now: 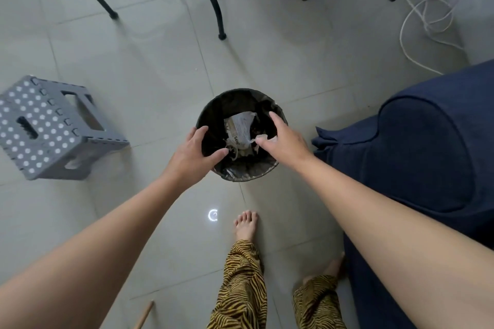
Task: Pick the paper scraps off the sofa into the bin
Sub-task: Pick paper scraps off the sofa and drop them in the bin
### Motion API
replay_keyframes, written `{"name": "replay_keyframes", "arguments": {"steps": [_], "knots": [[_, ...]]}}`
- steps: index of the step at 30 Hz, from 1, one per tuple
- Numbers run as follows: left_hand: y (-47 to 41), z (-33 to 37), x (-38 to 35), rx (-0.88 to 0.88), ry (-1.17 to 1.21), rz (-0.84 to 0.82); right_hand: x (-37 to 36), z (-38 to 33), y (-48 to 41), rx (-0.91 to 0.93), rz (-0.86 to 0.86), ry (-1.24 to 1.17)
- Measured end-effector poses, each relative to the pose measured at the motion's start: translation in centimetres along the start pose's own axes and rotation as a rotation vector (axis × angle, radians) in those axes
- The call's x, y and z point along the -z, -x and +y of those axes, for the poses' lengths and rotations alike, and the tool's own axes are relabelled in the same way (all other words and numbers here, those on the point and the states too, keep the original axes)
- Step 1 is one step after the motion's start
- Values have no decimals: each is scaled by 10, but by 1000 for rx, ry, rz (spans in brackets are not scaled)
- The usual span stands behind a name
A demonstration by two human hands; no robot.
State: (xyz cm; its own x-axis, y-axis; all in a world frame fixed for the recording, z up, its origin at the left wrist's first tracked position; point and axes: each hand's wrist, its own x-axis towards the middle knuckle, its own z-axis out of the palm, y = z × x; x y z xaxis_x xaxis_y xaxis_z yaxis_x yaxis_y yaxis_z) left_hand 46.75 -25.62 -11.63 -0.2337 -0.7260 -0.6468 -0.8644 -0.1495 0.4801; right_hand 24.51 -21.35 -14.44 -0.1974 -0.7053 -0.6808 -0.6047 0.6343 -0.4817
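A round black bin (242, 175) lined with a dark bag stands on the tiled floor in front of me. Crumpled white paper scraps (240, 125) with printed text lie inside it. My left hand (196, 153) hovers over the bin's left rim, fingers spread, holding nothing. My right hand (284, 136) hangs over the right rim with fingers apart; a small pale scrap (262, 137) shows at its fingertips, and whether it is pinched or falling is unclear. The dark blue sofa (417, 147) sits to the right; no scraps show on its visible part.
A grey folding step stool (50, 128) with white dots stands to the left. Black chair and table legs (213, 2) rise behind the bin. A white cable (427, 16) coils at the back right. My bare feet (246, 224) stand just before the bin.
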Motion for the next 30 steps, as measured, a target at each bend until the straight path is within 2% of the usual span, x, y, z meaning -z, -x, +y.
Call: {"name": "replay_keyframes", "arguments": {"steps": [5,11,15,21,26,30], "knots": [[2,43,12,-49,-14,-3,40,-8,20,33,15,178],[10,138,28,-318,-218,16,137,-12,67,165,290,231],[28,222,24,-507,-313,24,212,15,111,170,472,224],[69,370,-51,-745,-387,-34,288,133,193,10,618,124],[125,477,-175,-941,-488,-173,311,270,274,-228,732,44],[176,535,-283,-1070,-574,-302,310,378,349,-408,786,-75]]}}
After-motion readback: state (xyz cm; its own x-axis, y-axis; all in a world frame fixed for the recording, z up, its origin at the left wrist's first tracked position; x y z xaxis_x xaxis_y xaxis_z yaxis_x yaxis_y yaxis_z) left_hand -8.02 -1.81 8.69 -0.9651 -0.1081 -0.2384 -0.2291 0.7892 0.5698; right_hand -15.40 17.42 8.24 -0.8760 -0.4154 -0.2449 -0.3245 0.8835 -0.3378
